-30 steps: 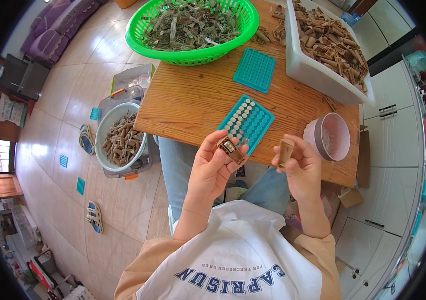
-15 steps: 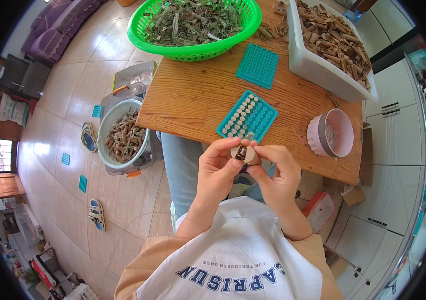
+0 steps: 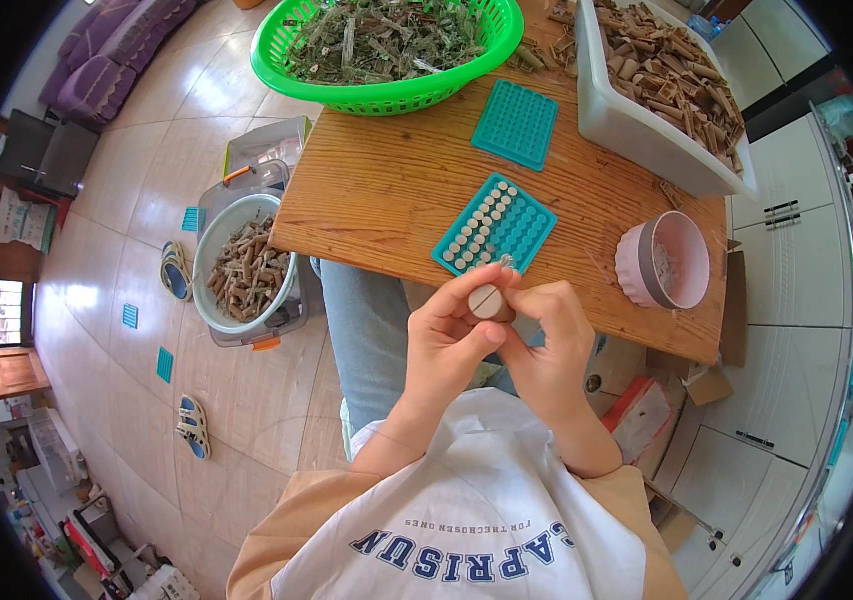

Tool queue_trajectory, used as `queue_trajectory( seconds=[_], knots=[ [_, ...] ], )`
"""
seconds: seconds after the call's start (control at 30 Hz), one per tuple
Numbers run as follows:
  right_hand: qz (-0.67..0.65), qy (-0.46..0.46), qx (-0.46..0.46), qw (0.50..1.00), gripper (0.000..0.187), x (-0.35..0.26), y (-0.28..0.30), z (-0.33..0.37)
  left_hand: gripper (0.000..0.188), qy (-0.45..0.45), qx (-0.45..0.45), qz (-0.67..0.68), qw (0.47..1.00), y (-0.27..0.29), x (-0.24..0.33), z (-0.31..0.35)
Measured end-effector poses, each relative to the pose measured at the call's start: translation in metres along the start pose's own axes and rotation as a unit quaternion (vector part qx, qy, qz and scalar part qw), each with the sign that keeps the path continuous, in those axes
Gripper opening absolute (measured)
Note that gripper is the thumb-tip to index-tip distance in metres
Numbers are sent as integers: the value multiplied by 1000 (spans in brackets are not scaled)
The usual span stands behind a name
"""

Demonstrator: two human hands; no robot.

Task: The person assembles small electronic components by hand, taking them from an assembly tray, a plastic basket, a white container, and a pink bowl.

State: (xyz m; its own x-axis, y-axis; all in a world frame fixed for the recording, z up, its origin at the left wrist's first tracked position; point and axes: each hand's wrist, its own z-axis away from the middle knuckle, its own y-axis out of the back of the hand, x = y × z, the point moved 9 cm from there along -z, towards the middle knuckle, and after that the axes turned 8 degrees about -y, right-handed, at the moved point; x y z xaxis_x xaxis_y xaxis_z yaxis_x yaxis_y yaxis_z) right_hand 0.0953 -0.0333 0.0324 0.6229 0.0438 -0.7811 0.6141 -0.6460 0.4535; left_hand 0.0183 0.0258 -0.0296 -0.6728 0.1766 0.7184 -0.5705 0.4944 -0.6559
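brown halves (image 3: 492,305) brought together | wooden table (image 3: 377,190) | tiled floor (image 3: 252,400) | purple sofa (image 3: 112,75)

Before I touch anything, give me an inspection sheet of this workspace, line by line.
Surface: wooden table, grain visible between the containers.
Job's things: brown cylinder, its pale round end crossed by a dark line; teal tray part-filled with pale discs.
Clutter: second teal tray; green basket heaped with clear fragments; white tub of brown pieces; pink fluted pot; loose brown scraps beside the tub.
Hands: left hand and right hand both grip the cylinder.
Cables: nothing seen.
Surroundings: tiled floor with sandals; purple sofa; white cabinets.
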Motion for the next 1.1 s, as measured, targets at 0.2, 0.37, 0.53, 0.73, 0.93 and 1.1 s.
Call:
queue_trajectory(
  seconds=[0.2,0.37,0.53,0.73,0.93,1.1],
  knots=[
    [85,10,-60,995,27,-1,-10,3,48,37,-9,60,997,-2,-7,3],
    [46,9,-25,999,24,-2,-10,10,51,54,-8,116,992,-10,-13,10],
    [76,2,9,997,24,-1,-11,14,45,79,13,188,979,-12,-23,11],
    [123,40,50,990,22,-2,-8,12,34,105,-30,294,950,-20,-29,8],
    [160,66,1,985,24,0,-6,6,34,148,43,337,929,-22,-37,12],
    [155,76,10,985,25,-4,0,9,31,136,7,312,940,-32,-30,13]
  ],
)
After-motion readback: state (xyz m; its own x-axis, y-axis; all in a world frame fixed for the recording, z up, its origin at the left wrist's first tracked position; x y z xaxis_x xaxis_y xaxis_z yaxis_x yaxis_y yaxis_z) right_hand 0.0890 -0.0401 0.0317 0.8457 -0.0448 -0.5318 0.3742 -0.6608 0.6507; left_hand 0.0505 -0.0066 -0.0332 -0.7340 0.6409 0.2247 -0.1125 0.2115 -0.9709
